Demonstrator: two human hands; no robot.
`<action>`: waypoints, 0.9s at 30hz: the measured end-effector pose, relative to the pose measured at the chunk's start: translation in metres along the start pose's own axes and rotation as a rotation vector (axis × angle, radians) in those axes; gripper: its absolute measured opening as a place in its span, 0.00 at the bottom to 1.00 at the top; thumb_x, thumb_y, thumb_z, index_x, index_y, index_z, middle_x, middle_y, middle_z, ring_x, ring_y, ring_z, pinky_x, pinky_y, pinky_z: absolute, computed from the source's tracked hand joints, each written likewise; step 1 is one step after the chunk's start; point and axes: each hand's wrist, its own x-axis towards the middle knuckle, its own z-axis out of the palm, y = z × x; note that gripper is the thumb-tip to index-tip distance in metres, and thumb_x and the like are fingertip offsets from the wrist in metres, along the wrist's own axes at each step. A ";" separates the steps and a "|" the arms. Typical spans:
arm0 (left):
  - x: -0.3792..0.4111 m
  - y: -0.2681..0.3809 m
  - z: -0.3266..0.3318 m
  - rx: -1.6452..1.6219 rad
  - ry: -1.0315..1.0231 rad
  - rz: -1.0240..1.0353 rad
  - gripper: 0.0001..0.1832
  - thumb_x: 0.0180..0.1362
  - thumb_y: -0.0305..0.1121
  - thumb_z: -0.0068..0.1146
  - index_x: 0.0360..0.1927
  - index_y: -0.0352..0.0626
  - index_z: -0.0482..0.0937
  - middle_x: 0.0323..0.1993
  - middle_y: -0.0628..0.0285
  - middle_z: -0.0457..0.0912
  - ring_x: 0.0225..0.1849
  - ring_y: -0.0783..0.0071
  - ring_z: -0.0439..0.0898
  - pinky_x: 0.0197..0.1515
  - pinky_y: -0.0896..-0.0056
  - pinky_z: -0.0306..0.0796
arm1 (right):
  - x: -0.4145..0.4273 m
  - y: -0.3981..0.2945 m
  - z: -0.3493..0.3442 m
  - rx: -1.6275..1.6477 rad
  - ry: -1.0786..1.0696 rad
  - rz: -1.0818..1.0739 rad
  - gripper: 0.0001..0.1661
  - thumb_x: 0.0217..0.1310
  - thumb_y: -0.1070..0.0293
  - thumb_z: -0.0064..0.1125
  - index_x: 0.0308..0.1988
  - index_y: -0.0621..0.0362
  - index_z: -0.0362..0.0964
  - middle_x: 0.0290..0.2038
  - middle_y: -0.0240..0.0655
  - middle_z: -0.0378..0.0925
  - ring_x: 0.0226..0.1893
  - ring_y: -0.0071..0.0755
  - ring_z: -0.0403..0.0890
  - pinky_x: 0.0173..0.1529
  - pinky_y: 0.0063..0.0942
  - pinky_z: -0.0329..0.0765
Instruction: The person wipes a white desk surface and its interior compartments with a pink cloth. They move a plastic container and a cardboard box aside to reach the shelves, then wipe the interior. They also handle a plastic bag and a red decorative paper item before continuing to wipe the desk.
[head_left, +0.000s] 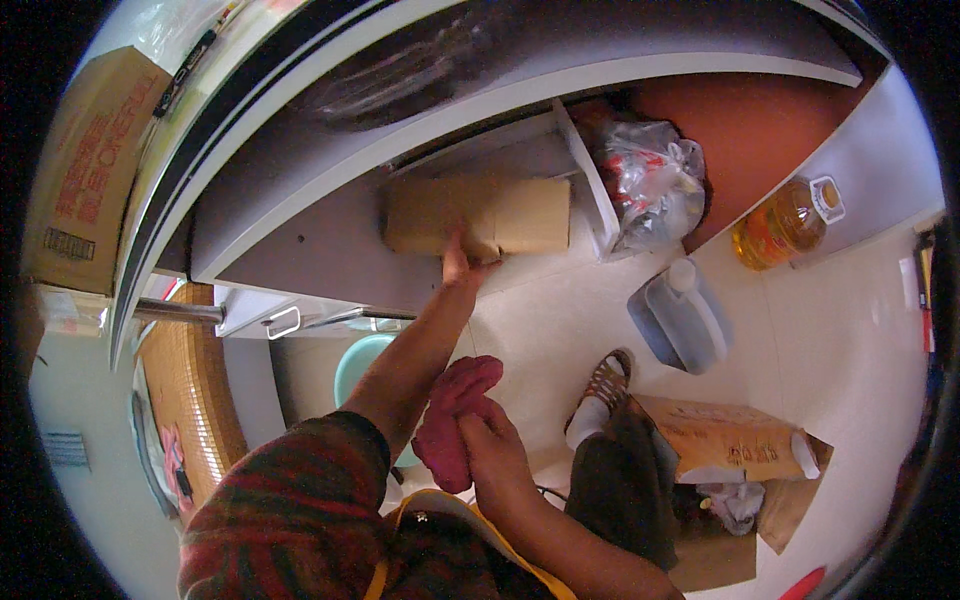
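My left hand (466, 259) reaches forward to a brown cardboard box (525, 214) on the lower level of a white cabinet; its fingers rest on the near side of the box. A dark red cloth (448, 439) is bunched in my right hand (495, 450), close to my body. To the right of the box stands an upright white divider (589, 180). Beyond the divider lies a knotted clear plastic bag (652, 187) with red and white contents.
On the floor at right are a large bottle of yellow oil (780, 229), a capped plastic jug (679, 319) and an open carton (727, 442). A turquoise basin (360, 364) sits under my left arm. A printed cardboard box (94, 172) stands on the top at far left.
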 end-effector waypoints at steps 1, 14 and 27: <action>-0.003 -0.007 -0.010 -0.038 0.051 -0.016 0.34 0.51 0.56 0.60 0.58 0.51 0.69 0.58 0.57 0.70 0.51 0.50 0.72 0.52 0.32 0.66 | -0.001 -0.001 0.001 0.018 -0.007 0.007 0.24 0.63 0.63 0.48 0.57 0.61 0.63 0.47 0.40 0.75 0.45 0.35 0.77 0.50 0.30 0.74; -0.072 -0.090 -0.067 -0.035 -0.102 -0.180 0.24 0.54 0.42 0.63 0.53 0.46 0.74 0.50 0.65 0.76 0.54 0.65 0.72 0.58 0.57 0.65 | -0.003 -0.005 0.007 -0.073 0.045 0.023 0.19 0.63 0.65 0.46 0.52 0.61 0.66 0.44 0.38 0.76 0.41 0.32 0.78 0.45 0.28 0.76; -0.167 -0.113 -0.120 0.214 -0.120 -0.436 0.29 0.61 0.48 0.50 0.60 0.40 0.66 0.56 0.56 0.73 0.59 0.58 0.69 0.62 0.53 0.62 | -0.001 0.002 -0.004 -0.007 0.055 0.004 0.21 0.62 0.67 0.48 0.54 0.63 0.65 0.45 0.38 0.75 0.44 0.32 0.76 0.50 0.28 0.74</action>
